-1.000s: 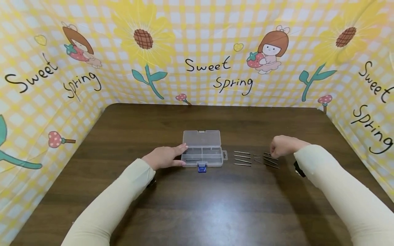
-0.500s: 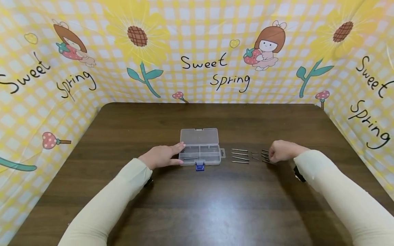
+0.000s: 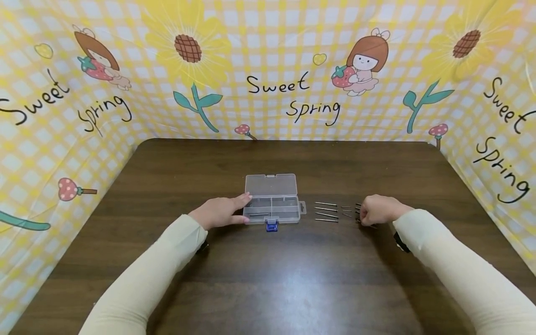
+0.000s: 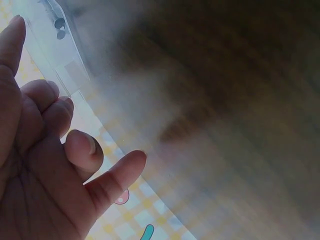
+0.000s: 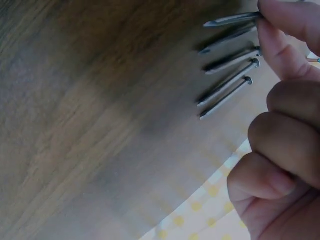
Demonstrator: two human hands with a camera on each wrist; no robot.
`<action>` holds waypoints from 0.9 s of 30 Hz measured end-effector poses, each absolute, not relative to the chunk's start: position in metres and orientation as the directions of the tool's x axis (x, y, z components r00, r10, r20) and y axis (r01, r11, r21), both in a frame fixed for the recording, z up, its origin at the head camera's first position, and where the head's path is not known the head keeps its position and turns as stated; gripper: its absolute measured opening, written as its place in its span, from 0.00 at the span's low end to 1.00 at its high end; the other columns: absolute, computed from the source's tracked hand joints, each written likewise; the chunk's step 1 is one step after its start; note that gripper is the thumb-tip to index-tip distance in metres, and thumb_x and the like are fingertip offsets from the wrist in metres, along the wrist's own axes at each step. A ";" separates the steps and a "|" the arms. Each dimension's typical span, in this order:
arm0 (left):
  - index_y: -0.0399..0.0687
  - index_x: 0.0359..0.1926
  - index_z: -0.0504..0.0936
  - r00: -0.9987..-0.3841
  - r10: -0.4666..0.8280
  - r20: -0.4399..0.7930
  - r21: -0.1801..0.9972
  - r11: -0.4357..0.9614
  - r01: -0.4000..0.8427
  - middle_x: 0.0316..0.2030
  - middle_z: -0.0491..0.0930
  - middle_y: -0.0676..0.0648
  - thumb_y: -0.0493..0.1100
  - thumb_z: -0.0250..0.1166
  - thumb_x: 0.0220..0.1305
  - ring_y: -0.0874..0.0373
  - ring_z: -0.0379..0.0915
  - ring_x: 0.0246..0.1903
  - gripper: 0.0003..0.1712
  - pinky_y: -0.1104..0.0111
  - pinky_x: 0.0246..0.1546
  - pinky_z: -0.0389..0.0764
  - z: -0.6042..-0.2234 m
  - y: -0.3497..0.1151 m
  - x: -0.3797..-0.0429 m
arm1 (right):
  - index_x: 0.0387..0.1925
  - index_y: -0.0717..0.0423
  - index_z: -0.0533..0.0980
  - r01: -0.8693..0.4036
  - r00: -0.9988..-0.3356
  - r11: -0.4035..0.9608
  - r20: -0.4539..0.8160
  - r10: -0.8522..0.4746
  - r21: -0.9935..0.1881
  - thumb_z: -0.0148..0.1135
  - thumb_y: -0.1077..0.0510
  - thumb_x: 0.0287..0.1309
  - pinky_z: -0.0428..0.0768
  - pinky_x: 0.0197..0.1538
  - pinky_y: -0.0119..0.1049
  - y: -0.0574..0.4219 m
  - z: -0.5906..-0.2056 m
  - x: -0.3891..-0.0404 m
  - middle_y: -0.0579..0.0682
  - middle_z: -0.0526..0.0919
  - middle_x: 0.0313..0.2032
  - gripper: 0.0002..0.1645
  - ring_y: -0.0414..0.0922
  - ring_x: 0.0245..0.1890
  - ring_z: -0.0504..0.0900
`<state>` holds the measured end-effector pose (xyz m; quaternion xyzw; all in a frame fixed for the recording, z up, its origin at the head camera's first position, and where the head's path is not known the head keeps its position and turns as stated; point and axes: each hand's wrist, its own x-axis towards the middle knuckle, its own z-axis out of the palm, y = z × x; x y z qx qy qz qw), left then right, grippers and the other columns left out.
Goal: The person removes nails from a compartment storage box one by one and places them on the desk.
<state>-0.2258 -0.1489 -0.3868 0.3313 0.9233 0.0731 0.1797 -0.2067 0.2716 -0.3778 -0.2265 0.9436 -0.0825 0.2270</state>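
A clear plastic compartment box point(image 3: 286, 215) lies with its lid point(image 3: 270, 185) tipped back and its blue latch point(image 3: 271, 226) hanging at the front. At least one nail point(image 3: 258, 214) rests in the front left compartment. My left hand point(image 3: 218, 213) touches the box's left side, thumb toward the front and index finger toward the back, both fairly straight. Over a row of dark nails point(image 5: 227, 82), my right hand point(image 3: 380, 209) pinches a nail point(image 5: 231, 20) near its head between thumb and finger. The other fingers of that hand are curled in the right wrist view.
Long silver nails point(image 3: 326, 214) lie in a row right of the box. Several tiny nails point(image 3: 345, 210) lie between them and the dark ones. The brown table point(image 3: 268, 274) meets a yellow checked cloth point(image 3: 268, 116) at its back and sides.
My right hand has come down toward the front and a little left over the dark nails. The left hand stays at the box; the head view has shifted slightly.
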 end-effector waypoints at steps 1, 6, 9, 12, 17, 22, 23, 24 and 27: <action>0.41 0.73 0.55 -0.716 0.638 -0.284 0.254 0.770 0.586 0.72 0.51 0.44 0.58 0.57 0.67 0.45 0.58 0.66 0.42 0.54 0.62 0.63 -0.387 -0.149 -0.226 | 0.19 0.50 0.80 -0.388 -0.797 0.886 -0.391 -0.460 -0.253 0.59 0.63 0.46 0.68 0.24 0.34 0.271 -0.378 -0.206 0.39 0.74 0.18 0.07 0.38 0.20 0.68; 0.41 0.73 0.54 -0.708 0.646 -0.286 0.260 0.763 0.592 0.72 0.51 0.43 0.58 0.57 0.67 0.45 0.58 0.66 0.42 0.54 0.62 0.63 -0.389 -0.149 -0.226 | 0.22 0.51 0.81 -0.358 -0.804 0.901 -0.409 -0.431 -0.245 0.61 0.62 0.49 0.70 0.26 0.36 0.270 -0.381 -0.204 0.40 0.76 0.21 0.06 0.39 0.22 0.70; 0.41 0.73 0.54 -0.706 0.646 -0.290 0.257 0.763 0.593 0.72 0.51 0.43 0.58 0.57 0.67 0.45 0.58 0.66 0.43 0.54 0.62 0.63 -0.391 -0.150 -0.225 | 0.22 0.51 0.81 -0.353 -0.805 0.901 -0.410 -0.429 -0.251 0.61 0.62 0.49 0.70 0.26 0.36 0.270 -0.382 -0.202 0.40 0.76 0.21 0.05 0.39 0.22 0.70; 0.41 0.73 0.55 -0.707 0.648 -0.282 0.252 0.761 0.598 0.72 0.52 0.44 0.58 0.57 0.67 0.46 0.59 0.66 0.43 0.54 0.62 0.64 -0.391 -0.151 -0.224 | 0.22 0.50 0.80 -0.352 -0.809 0.903 -0.404 -0.427 -0.248 0.62 0.62 0.49 0.70 0.26 0.36 0.269 -0.383 -0.201 0.40 0.76 0.21 0.05 0.39 0.22 0.70; 0.41 0.73 0.56 -0.706 0.658 -0.263 0.251 0.753 0.608 0.72 0.53 0.44 0.59 0.57 0.67 0.45 0.59 0.66 0.42 0.54 0.61 0.65 -0.392 -0.151 -0.225 | 0.24 0.50 0.81 -0.345 -0.816 0.907 -0.401 -0.416 -0.240 0.63 0.61 0.51 0.71 0.26 0.37 0.270 -0.381 -0.200 0.40 0.77 0.22 0.04 0.39 0.22 0.71; 0.40 0.73 0.56 -0.705 0.657 -0.265 0.252 0.753 0.607 0.72 0.52 0.44 0.58 0.57 0.67 0.46 0.59 0.66 0.42 0.54 0.62 0.64 -0.391 -0.152 -0.225 | 0.25 0.49 0.83 -0.353 -0.811 0.901 -0.397 -0.429 -0.253 0.64 0.60 0.51 0.73 0.27 0.38 0.269 -0.374 -0.202 0.39 0.79 0.24 0.04 0.38 0.24 0.72; 0.40 0.73 0.56 -0.706 0.658 -0.264 0.253 0.753 0.607 0.72 0.52 0.44 0.58 0.57 0.67 0.46 0.58 0.66 0.42 0.54 0.62 0.64 -0.391 -0.152 -0.225 | 0.26 0.50 0.83 -0.358 -0.810 0.898 -0.393 -0.435 -0.256 0.63 0.60 0.51 0.73 0.27 0.38 0.268 -0.372 -0.203 0.40 0.80 0.25 0.04 0.38 0.24 0.73; 0.41 0.73 0.56 -0.706 0.657 -0.265 0.253 0.754 0.607 0.72 0.52 0.44 0.58 0.57 0.67 0.46 0.58 0.66 0.42 0.55 0.62 0.64 -0.390 -0.151 -0.225 | 0.27 0.50 0.84 -0.365 -0.811 0.895 -0.385 -0.440 -0.255 0.63 0.60 0.51 0.74 0.28 0.39 0.267 -0.370 -0.204 0.40 0.81 0.26 0.04 0.38 0.25 0.74; 0.41 0.73 0.55 -0.709 0.652 -0.268 0.249 0.758 0.603 0.72 0.52 0.44 0.58 0.57 0.67 0.46 0.58 0.66 0.42 0.55 0.62 0.64 -0.389 -0.151 -0.226 | 0.29 0.51 0.84 -0.395 -0.811 0.883 -0.356 -0.464 -0.251 0.63 0.59 0.51 0.76 0.29 0.40 0.262 -0.361 -0.210 0.42 0.83 0.29 0.05 0.39 0.27 0.77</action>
